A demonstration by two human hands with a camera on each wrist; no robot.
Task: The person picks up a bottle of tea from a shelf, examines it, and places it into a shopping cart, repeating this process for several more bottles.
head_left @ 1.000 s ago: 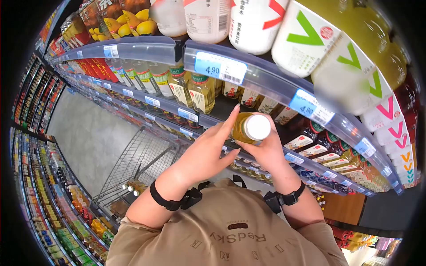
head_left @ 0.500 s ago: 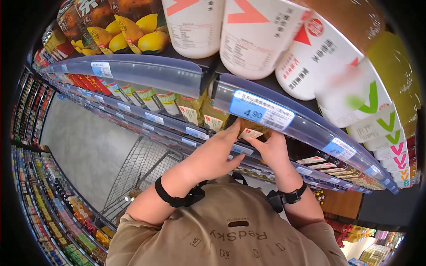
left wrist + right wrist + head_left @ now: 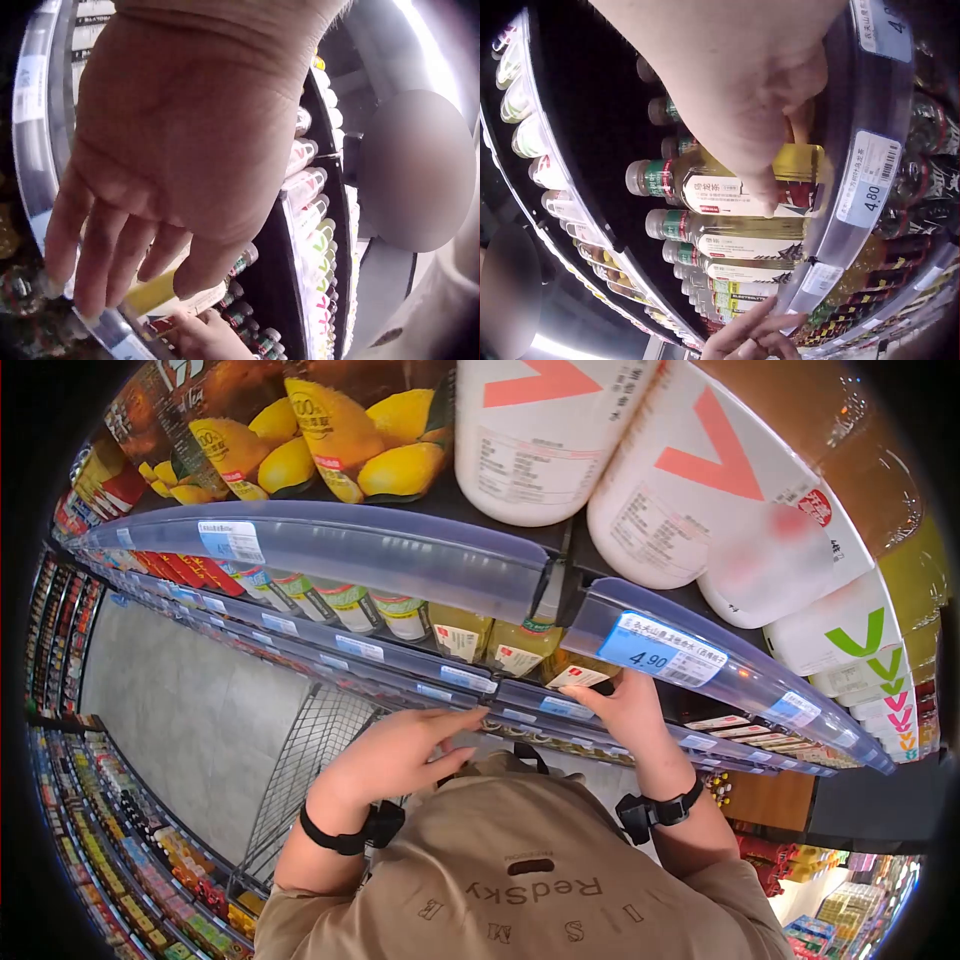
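Note:
My right hand [image 3: 605, 695] reaches under the shelf rail [image 3: 700, 660] and grips a yellow tea bottle [image 3: 577, 676] standing in the row there. In the right wrist view the right hand [image 3: 772, 176] has fingers and thumb curled round the tea bottle [image 3: 720, 187], which has a green cap and a white label. My left hand [image 3: 405, 745] hovers below the shelf with relaxed fingers and holds nothing. Seen from the left wrist, the left hand [image 3: 112, 270] shows an empty palm, with the tea bottle [image 3: 154, 292] beyond its fingers.
More tea bottles [image 3: 727, 247] fill the same row. Large white bottles [image 3: 540, 440] and lemon drink cartons [image 3: 330, 430] stand on the shelf above. A wire shopping cart [image 3: 300, 760] sits behind my left arm, and stocked shelves [image 3: 110, 830] line the far side of the aisle.
The left hand has let go of the bottle and dropped back from the shelf. The right hand has moved the bottle further in, behind the price rail.

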